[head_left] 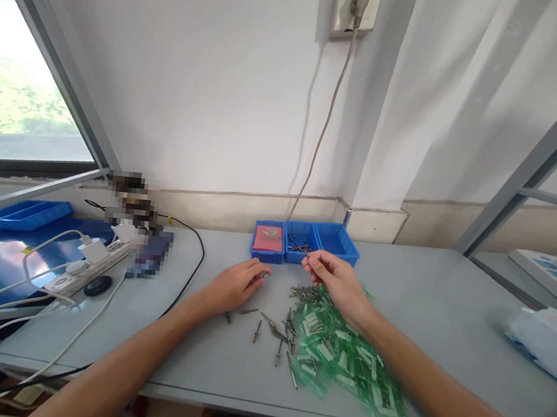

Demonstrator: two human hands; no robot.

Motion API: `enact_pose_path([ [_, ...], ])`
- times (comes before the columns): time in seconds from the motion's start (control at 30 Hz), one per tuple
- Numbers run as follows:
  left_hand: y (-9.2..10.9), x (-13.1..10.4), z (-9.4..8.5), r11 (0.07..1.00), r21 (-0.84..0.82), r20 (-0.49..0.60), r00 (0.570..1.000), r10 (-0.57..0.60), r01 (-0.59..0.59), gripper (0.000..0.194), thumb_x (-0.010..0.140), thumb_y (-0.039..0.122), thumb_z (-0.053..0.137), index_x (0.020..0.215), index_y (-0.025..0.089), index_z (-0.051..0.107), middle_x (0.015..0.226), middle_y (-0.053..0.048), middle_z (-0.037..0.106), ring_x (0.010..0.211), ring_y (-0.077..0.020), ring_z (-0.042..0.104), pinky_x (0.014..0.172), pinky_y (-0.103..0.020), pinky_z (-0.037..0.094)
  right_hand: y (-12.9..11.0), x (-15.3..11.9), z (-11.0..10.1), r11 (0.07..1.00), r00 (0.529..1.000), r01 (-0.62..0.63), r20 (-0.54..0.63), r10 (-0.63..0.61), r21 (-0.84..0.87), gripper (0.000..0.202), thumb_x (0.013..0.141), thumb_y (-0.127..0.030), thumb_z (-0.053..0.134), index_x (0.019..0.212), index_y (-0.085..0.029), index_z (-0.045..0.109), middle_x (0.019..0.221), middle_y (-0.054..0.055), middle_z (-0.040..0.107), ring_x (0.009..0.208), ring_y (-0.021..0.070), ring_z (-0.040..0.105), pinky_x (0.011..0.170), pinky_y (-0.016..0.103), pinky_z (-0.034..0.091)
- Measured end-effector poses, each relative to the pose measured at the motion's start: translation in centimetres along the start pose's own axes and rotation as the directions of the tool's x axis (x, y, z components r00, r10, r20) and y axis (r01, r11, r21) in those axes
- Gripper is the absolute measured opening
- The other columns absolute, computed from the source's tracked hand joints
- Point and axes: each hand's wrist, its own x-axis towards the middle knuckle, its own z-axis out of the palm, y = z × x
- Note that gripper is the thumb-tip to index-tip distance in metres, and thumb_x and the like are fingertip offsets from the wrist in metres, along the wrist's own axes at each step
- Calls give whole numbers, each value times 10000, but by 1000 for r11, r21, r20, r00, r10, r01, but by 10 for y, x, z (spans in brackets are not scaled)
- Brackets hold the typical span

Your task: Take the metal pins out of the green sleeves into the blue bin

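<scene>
My left hand (238,286) is closed just above the table, with the tip of a small metal part (265,275) showing at its fingertips. My right hand (333,282) pinches another small metal part (306,254) at the front edge of the blue divided bin (296,257). Similar metal parts lie in that bin's left compartment. Below my hands, loose metal pins (273,327) are scattered on the grey table. A heap of green plastic bags (343,354) with metal parts inside lies under and beside my right forearm.
A small blue box (267,256) with a pink bottom adjoins the bin. On the left are a power strip (88,261), cables, a round black object (98,286) and a blue tray (24,213). A plastic-wrapped bundle (546,343) lies at the right.
</scene>
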Motion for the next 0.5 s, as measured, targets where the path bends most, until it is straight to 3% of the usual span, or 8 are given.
enact_pose_path([
  [0.5,-8,1,4,1000,19,5,1000,21,-21,347,1121,330,391,1334,231,646,1188,-85,649,1099,-221,630,978,-353,526,6,3,0,991,999,-43,-12,45,130,392,864,-594,759,977,-229,672,871,13,632,717,158,582,617,280,470],
])
